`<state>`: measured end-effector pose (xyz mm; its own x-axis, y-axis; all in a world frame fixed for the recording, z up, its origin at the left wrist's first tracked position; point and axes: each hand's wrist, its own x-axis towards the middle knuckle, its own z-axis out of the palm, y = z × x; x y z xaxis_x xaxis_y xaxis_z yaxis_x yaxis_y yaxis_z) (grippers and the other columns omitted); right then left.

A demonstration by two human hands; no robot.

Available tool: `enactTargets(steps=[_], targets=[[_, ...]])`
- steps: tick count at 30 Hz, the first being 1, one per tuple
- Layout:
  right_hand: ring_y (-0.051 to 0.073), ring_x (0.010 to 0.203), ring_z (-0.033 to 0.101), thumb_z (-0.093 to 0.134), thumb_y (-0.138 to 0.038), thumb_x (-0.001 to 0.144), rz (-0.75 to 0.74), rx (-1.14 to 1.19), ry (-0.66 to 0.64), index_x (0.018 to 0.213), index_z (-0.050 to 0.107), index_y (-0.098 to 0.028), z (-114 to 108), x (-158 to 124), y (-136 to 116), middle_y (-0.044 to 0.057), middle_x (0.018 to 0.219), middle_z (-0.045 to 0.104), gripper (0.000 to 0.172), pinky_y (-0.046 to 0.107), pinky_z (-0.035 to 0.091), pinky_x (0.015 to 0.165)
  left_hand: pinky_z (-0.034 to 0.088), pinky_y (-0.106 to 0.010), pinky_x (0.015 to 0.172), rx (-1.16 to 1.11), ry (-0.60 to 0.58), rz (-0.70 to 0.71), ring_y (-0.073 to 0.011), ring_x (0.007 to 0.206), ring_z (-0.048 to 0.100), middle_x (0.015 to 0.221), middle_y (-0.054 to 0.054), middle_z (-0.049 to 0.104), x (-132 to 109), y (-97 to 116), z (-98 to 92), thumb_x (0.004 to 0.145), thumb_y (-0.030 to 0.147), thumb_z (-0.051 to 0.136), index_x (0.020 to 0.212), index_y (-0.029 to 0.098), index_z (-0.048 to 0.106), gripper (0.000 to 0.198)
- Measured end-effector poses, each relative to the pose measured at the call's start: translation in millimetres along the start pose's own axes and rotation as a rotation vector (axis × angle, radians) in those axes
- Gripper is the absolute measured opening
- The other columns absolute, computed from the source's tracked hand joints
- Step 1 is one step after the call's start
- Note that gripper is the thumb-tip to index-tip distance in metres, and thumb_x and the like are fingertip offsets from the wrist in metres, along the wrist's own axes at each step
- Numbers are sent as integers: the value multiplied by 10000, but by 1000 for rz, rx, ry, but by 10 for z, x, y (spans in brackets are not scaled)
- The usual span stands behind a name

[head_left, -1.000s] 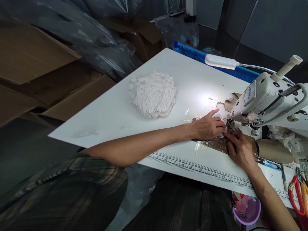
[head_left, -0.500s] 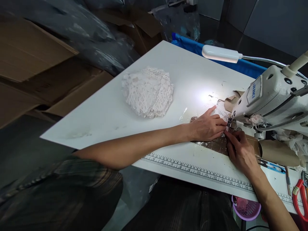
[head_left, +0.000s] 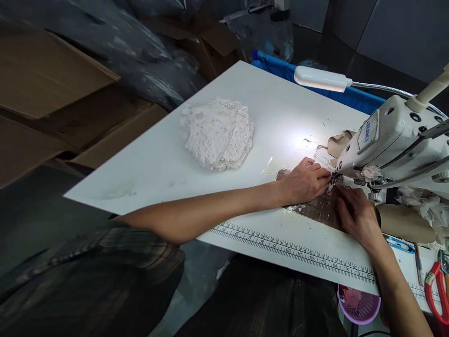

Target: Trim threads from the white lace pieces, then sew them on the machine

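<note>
Under the sewing machine [head_left: 391, 135], a small piece of white eyelet lace [head_left: 324, 157] lies at the presser foot [head_left: 336, 179]. My left hand [head_left: 307, 180] presses on this lace from the left, fingers bent and close together, holding it beside the foot. Close by on the right is my right hand [head_left: 356, 208], its fingers curled inward and the index fingertip reaching up to the foot. What its fingertips pinch, if anything, is hidden. Farther left on the tabletop sits a round stack of white lace pieces [head_left: 219, 133].
A white lamp [head_left: 321, 78] lights the sewing area. A printed ruler [head_left: 291, 251] runs along the front edge of the white table [head_left: 150, 173]. Red-handled cutters [head_left: 435, 288] lie at far right, above a purple basket [head_left: 361, 309]. Cardboard boxes [head_left: 45, 75] stand at left.
My right hand has drawn slightly right, away from my left hand, its index finger now at the presser foot. My left fingers are bent more, and the lace has shifted slightly under them.
</note>
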<state>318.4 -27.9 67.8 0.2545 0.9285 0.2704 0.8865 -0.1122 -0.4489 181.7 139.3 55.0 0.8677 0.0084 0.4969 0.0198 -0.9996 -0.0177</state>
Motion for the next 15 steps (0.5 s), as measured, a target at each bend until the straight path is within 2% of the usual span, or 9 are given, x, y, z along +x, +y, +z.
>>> enactTargets(steps=[2,4,7,11,13,15], targets=[[236,948,670,456,-371,929,89,131,8,1223,655,-185,-65,-8,67,121,1032,688,401,382,551,861,428,-372,878,2,12,9,-160,857,614,1113,-58,714,4,3,6,1009,212,426,1006,155,694,274],[251,1012,666,467,-412,913,207,210,-28,1205,650,-168,-139,-3,124,124,1067,702,422,404,534,898,431,-376,872,10,28,23,-164,857,611,1120,-74,707,10,-7,-5,1002,204,430,1001,143,683,260],[253,892,689,487,-450,879,331,185,-144,1151,672,-160,-260,49,152,113,996,727,438,401,544,823,442,-365,815,10,78,29,-184,892,609,1125,-108,695,30,-65,-76,1008,215,413,1003,132,666,266],[221,739,675,497,-417,846,290,117,-231,983,712,-185,-321,177,112,93,892,731,346,352,537,746,433,-325,726,-17,90,33,-172,823,597,1000,-101,704,68,-188,-211,1010,193,403,916,131,657,278],[227,737,667,491,-405,835,270,84,-205,902,702,-192,-265,224,104,96,848,724,308,351,530,732,425,-315,698,-26,50,72,-157,766,587,934,-85,707,80,-227,-242,1001,177,413,855,139,656,286],[253,769,666,471,-408,835,294,27,-116,860,685,-192,-171,235,115,116,851,720,305,372,525,724,431,-312,705,-55,5,137,-147,751,593,907,-70,712,83,-238,-234,987,161,430,826,150,662,282]])
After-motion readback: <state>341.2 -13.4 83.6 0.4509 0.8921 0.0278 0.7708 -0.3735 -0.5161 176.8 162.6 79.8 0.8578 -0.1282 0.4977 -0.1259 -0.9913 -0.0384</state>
